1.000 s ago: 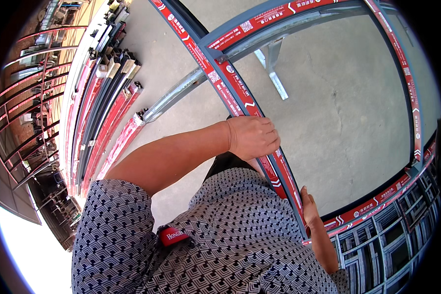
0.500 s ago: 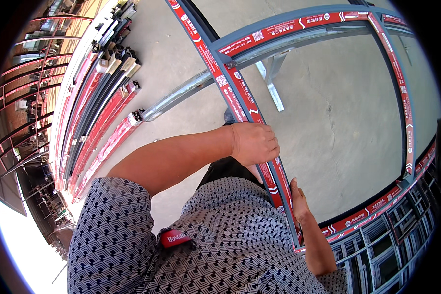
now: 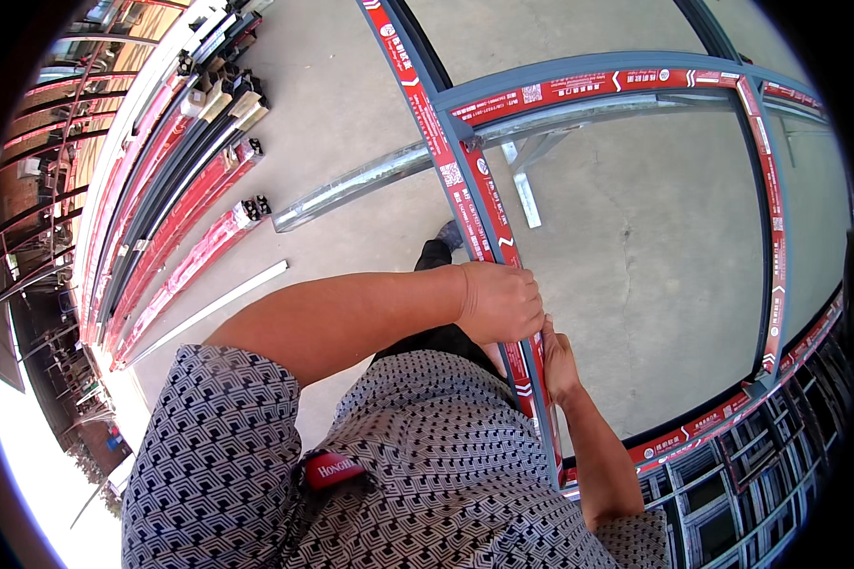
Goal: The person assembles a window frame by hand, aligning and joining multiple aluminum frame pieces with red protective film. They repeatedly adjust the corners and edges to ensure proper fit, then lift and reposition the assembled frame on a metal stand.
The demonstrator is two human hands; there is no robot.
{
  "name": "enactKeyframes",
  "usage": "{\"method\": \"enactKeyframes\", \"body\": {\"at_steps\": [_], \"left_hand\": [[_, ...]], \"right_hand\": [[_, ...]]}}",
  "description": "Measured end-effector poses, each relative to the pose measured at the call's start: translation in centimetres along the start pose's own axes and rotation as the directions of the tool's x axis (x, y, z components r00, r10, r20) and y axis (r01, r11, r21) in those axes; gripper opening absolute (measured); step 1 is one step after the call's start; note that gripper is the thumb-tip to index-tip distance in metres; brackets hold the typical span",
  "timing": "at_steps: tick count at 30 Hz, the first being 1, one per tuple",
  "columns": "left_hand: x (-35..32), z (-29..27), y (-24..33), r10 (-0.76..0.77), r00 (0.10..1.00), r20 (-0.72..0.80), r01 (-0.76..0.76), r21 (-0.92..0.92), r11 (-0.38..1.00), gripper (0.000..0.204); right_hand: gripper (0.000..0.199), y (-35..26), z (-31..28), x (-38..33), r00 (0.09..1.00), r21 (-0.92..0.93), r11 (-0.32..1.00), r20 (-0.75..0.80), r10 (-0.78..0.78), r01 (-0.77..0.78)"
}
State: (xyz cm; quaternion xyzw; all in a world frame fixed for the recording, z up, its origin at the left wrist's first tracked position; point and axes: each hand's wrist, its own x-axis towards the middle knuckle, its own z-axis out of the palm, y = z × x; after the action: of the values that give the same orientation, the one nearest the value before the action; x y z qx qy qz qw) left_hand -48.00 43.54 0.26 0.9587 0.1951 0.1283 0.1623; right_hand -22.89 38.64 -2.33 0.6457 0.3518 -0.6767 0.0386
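Ctr: our L hand point(image 3: 501, 302) curled over window frame point(image 3: 461, 194); R hand point(image 3: 561, 360) at inner edge, grip unclear. Uneven push might skid frame off steel rail point(image 3: 361, 186), upper ctr.

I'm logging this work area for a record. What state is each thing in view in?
Left hand: closed over a frame bar.
Right hand: against the same bar's right side, grip partly hidden.
Frame: held, spanning above a metal beam.
Red label strips: stuck along the frame.
Metal beam: passing beneath the frame.
White strip: lying on the ground.
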Motion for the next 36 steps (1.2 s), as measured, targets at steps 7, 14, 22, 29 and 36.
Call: {"method": "enactKeyframes", "body": {"at_steps": [7,14,22,29,36], "left_hand": [[0.1,0.2,0.0,0.041,0.998,-0.048,-0.041,0.003,0.999,0.069],[-0.1,-1.3,-0.2,0.099,0.981,-0.167,-0.105,-0.03,0.994,0.064],[0.7,-2.5,0.2,0.192,0.94,-0.283,-0.172,0.093,0.981,0.05],[0.4,-1.5,1.2,0.126,0.959,-0.254,-0.117,0.049,0.992,0.021],[0.6,-1.3,2.0,0.091,0.947,-0.308,-0.098,-0.009,0.995,0.02]], "right_hand": [[0.092,-0.7,0.7,-0.6,0.993,0.088,0.996,-0.111,0.027,-0.017],[0.074,-3.5,1.6,0.6,0.997,0.175,0.982,-0.022,-0.074,0.077],[0.078,-14.0,3.7,2.5,0.998,0.189,0.982,0.056,-0.023,0.012],[0.103,-20.8,5.4,4.5,0.995,0.028,0.996,0.063,-0.081,0.079],[0.097,-23.2,6.1,3.4,0.998,-0.023,0.997,-0.009,-0.068,0.068]]}}
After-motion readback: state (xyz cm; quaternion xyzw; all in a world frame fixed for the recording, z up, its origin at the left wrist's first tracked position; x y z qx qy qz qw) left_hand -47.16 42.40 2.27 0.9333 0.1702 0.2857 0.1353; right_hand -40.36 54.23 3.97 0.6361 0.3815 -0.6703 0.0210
